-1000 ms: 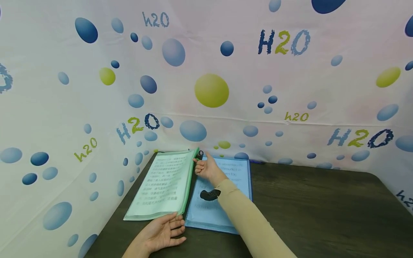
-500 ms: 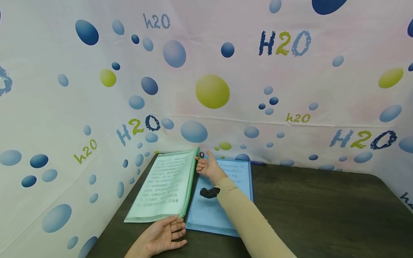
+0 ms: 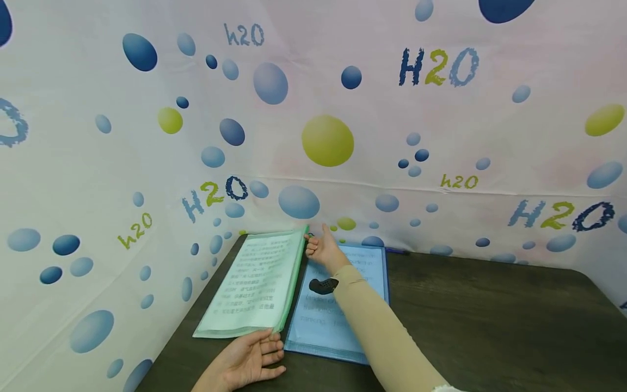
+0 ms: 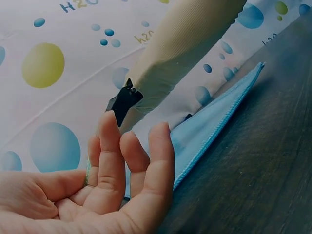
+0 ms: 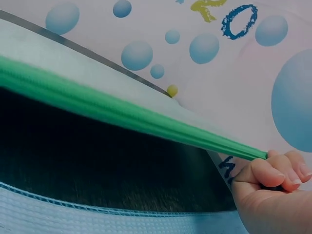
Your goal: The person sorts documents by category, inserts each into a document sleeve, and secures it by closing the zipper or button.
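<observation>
A translucent green zip file bag (image 3: 250, 283) with a printed sheet inside lies at the left of the dark table, its right side raised. My left hand (image 3: 252, 354) pinches its near right corner between thumb and index finger, the other fingers loosely extended. At the far right corner, the curled fingers of my right hand (image 3: 325, 250) grip the end of the bag's zipped edge. In the right wrist view that green edge (image 5: 122, 107) runs taut to the fingers (image 5: 265, 173), where a small dark piece shows, partly hidden.
A blue zip file bag (image 3: 323, 326) with printed paper lies just right of the green one, under my right forearm (image 3: 377, 326). A dark blue pen (image 3: 398, 251) lies by the back wall. A patterned curtain (image 3: 328, 98) borders the table (image 3: 470, 326) behind and left.
The view shifts slightly, moving everything a little to the right in it. Both hands keep their holds on the green file bag, which stays in place.
</observation>
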Action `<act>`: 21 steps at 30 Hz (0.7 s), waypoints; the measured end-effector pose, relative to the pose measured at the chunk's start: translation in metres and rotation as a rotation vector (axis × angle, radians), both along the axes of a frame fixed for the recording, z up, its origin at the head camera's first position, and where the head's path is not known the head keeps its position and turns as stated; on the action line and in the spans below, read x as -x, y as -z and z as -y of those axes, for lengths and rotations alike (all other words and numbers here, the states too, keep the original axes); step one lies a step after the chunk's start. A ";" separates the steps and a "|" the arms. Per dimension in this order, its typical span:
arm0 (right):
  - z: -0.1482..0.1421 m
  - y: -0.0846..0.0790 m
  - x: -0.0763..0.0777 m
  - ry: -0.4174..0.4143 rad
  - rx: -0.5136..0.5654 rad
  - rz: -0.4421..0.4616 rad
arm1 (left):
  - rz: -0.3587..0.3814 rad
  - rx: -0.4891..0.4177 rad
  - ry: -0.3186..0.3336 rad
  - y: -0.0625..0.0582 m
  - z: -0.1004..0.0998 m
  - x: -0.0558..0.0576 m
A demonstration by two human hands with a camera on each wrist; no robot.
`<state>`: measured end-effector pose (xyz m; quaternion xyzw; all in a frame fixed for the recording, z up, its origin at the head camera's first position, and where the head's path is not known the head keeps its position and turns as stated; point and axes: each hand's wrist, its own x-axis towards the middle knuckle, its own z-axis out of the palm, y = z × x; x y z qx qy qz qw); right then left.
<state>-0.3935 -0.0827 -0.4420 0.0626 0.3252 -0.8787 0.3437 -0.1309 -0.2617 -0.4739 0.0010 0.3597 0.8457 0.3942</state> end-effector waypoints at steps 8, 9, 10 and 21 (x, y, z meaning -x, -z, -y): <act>-0.009 0.001 0.005 0.013 0.044 0.026 | -0.074 0.028 -0.011 -0.005 0.005 -0.001; -0.010 0.001 0.006 0.020 0.052 0.032 | -0.078 0.033 -0.014 -0.006 0.005 -0.001; -0.011 0.002 0.007 0.029 0.058 0.034 | -0.084 0.038 -0.017 -0.007 0.006 -0.002; -0.024 0.001 0.014 0.083 0.104 0.045 | -0.106 0.023 0.003 -0.010 0.010 -0.003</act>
